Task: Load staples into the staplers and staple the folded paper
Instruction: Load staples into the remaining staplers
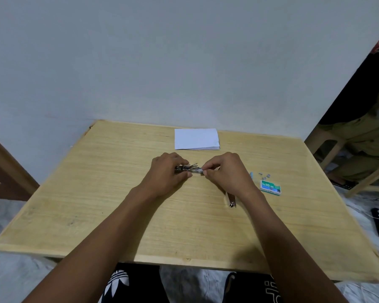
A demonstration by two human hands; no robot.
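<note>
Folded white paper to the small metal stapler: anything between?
Nothing. Head view shows bare wooden table between the folded white paper and the small metal stapler gripped by the left hand.

The table (96,193) is pale yellow wood, streaked with fine brown grain. On its far side the folded paper (196,138) is plain white. The stapler (185,168) in the middle is shiny silver. The second stapler (232,199), nearer and to the right, looks silver with a brownish top. The staple box (270,187) at the right is teal-green and white, and the loose staples (265,176) beside it are dull grey. The wall (162,62) is pale blue-grey. At the near edge, black shorts (127,283) carry a white leaf logo.
</note>
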